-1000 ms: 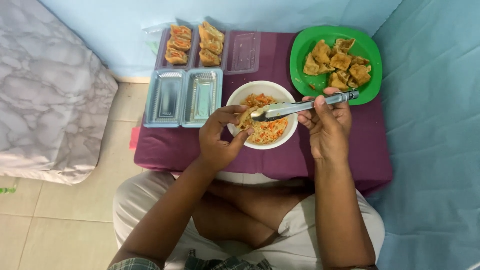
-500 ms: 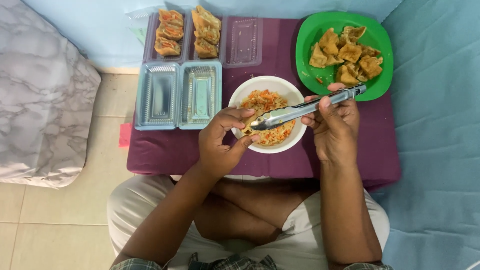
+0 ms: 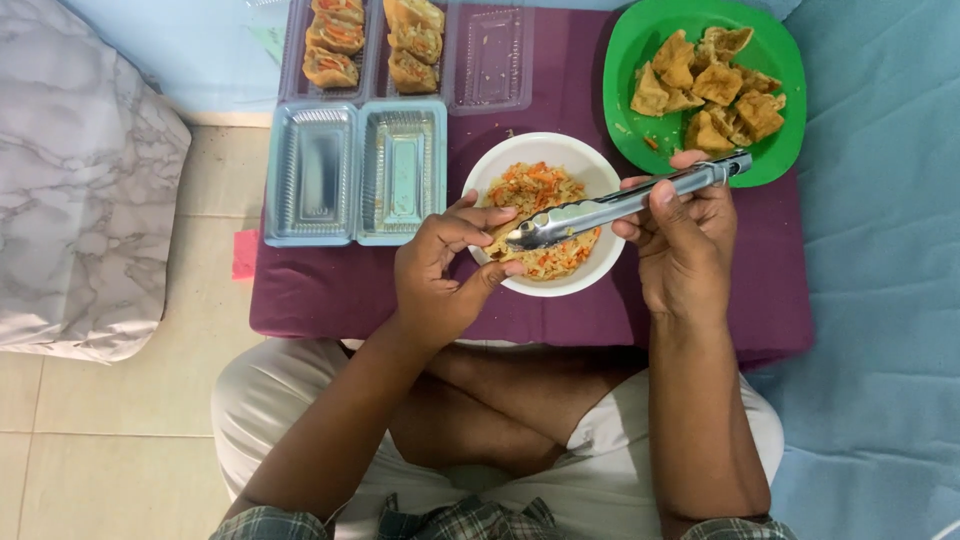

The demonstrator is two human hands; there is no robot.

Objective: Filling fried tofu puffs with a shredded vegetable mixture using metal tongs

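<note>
**Tongs over the bowl, 2 hands at work**

Right now your right hand (image 3: 685,245) is wrapped around the handle end of 1 pair of metal tongs (image 3: 625,203), fingers closed on it. The tongs lie across 1 white bowl (image 3: 590,275) of shredded orange-and-pale filling (image 3: 535,190), their tips pressed together at the bowl's left side. Your left hand (image 3: 440,270) meets those tips, thumb and fingers pinched narrowly around a piece at the bowl's edge; what it pinches is too hidden to tell. The bowl sits on 1 purple-covered low table (image 3: 330,290). Beyond your right hand lies 1 green plate (image 3: 640,45) with about 8 fried pieces. Left of the bowl stand 2 empty clear trays (image 3: 355,172), and behind them 1 tray (image 3: 372,40) holding about 6 filled pieces in 2 rows.
</note>
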